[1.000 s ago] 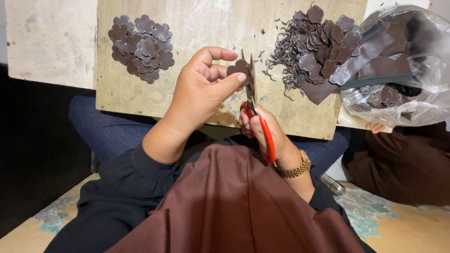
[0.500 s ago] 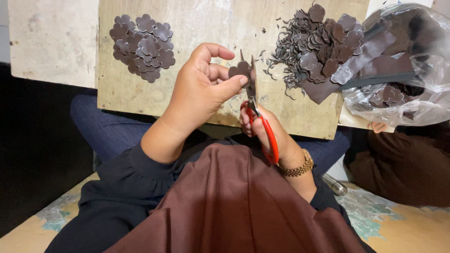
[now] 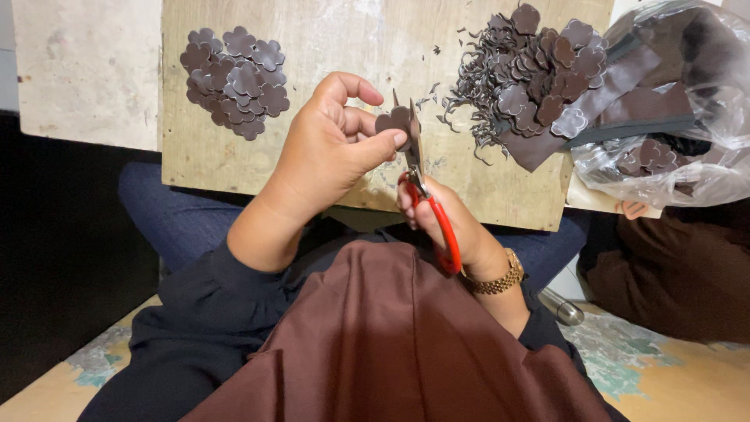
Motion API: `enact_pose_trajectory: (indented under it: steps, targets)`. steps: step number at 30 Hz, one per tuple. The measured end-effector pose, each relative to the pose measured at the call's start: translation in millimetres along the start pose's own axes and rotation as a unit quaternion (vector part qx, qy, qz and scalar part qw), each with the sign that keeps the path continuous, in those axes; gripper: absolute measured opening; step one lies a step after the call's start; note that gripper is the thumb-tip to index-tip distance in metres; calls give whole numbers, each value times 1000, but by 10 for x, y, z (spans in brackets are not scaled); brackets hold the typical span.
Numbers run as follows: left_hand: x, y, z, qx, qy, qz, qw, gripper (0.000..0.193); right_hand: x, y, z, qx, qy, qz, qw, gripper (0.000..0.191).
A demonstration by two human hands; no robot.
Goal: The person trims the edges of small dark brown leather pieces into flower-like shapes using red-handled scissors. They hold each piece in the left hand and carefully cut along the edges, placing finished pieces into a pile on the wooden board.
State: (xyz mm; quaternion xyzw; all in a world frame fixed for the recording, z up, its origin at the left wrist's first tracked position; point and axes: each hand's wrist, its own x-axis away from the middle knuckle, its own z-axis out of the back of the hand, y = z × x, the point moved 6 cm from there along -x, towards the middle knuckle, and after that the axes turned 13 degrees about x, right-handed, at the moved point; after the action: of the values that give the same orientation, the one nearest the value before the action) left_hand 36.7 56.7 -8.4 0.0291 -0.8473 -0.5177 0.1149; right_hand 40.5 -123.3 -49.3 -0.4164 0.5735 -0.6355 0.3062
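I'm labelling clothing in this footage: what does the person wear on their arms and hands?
Both hands are bare, no gloves. The left hand comes out of a dark navy long sleeve pushed back above the wrist. The right hand has a gold metal link wristwatch at the wrist.

Bare wooden board lies open between the cut-flower pile and the scrap heap; a plastic bag blocks the right.

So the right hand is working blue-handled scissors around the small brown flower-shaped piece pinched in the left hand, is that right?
Not quite: the head view shows the scissors have red handles, not blue. The right hand does work them around the brown flower-shaped piece pinched in the left hand.
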Motion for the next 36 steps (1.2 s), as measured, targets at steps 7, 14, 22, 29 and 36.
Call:
enact_pose_trajectory:
  steps: [7, 14, 22, 29, 36]
  targets:
    - [7, -33, -3, -31, -6, 14, 999, 41, 10, -15, -11, 9, -4, -2, 1000, 71]
    - [-14, -175, -38, 96, -28, 51, 994, 20, -6, 6, -11, 6, -11, 14, 1000, 73]
    - [-21, -250, 39, 135, -40, 114, 984, 16, 1, -1, -13, 38, -21, 18, 999, 70]
    - [-10, -251, 2, 170, -43, 76, 982, 15, -1, -50, -49, -11, -34, 25, 999, 70]
    - [-28, -262, 14, 152, -41, 93, 983, 15, 19, -9, -23, -9, -17, 11, 1000, 71]
